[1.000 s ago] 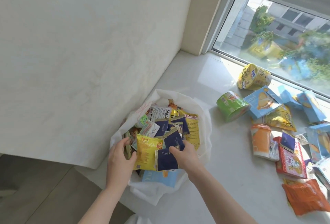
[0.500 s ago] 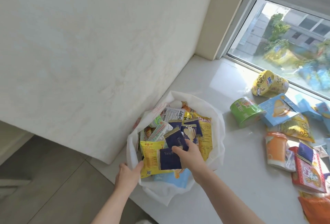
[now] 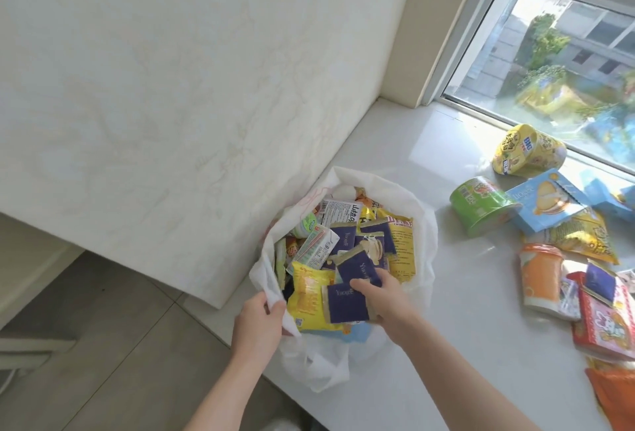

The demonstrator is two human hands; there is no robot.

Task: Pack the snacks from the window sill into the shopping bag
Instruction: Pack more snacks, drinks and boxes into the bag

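The shopping bag is sitting open on the window sill, crammed with snacks. The right hand is pinching a dark blue packet inside it, its grip curled. The left hand is clutching the bag's rim at seven o'clock. A green tub and a blue box are lying at three o'clock.

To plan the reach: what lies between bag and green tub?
Only bare sill, seen in the head view, between the bag and the green tub.
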